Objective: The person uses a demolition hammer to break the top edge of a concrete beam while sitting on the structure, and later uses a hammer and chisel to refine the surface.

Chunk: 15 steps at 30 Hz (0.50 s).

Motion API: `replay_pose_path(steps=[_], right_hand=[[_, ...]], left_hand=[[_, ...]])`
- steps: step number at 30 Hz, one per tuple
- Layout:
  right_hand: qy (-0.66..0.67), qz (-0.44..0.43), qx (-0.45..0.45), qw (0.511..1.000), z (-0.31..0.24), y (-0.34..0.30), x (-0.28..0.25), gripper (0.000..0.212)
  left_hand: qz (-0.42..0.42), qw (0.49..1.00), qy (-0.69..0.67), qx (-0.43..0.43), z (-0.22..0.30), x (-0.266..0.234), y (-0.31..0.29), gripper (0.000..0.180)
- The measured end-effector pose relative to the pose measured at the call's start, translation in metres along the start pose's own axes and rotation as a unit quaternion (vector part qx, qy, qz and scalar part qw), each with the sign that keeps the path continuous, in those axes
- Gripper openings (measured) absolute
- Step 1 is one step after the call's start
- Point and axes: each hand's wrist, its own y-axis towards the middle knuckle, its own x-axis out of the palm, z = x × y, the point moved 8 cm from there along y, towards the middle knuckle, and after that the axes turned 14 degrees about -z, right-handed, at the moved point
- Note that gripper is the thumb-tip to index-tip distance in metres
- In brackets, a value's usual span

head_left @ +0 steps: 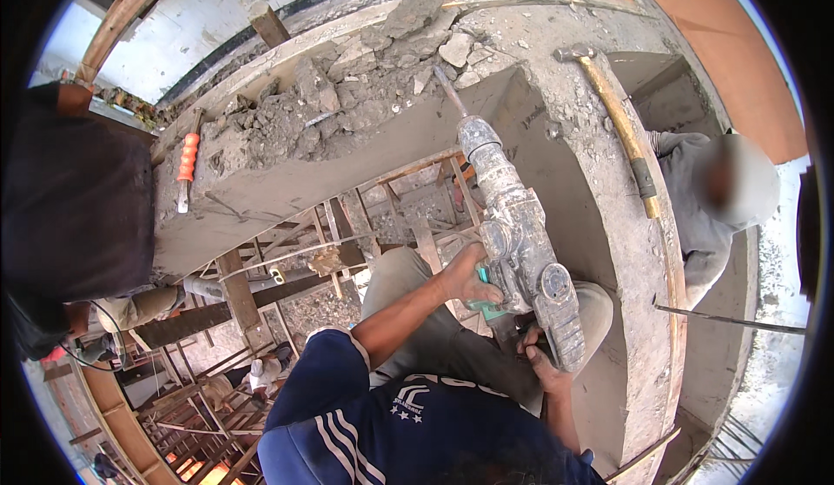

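A dusty demolition hammer [512, 215] lies at a slant in front of my body, its chisel bit [449, 90] pointing up to the broken concrete [347, 89] on top of the beam. The bit's tip is at the edge of the loose chunks. My left hand [467, 278] is closed around the green part at the tool's left side. At the rear end of the hammer my right hand [544, 362] grips low beside the casing; part of its fingers is hidden by the tool.
A hammer with a yellow handle [621, 124] rests on the concrete beam to the right. An orange-handled chisel [188, 163] lies at the left. Co-workers stand at the left [78, 198] and right [708, 198]. A thin metal rod [730, 318] sticks out on the right. Timber props [234, 289] fill the gap below.
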Motion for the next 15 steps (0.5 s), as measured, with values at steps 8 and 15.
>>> replay_pose_path(steps=[8, 15], right_hand=[[0.105, -0.052, -0.055, 0.992, -0.018, -0.026, 0.016, 0.034], [0.181, -0.031, -0.115, 0.976, -0.013, 0.008, -0.018, 0.052]], left_hand=[[0.108, 0.983, 0.143, 0.043, 0.041, 0.012, -0.037, 0.098], [0.096, 0.986, 0.129, -0.044, 0.085, 0.005, 0.005, 0.072]])
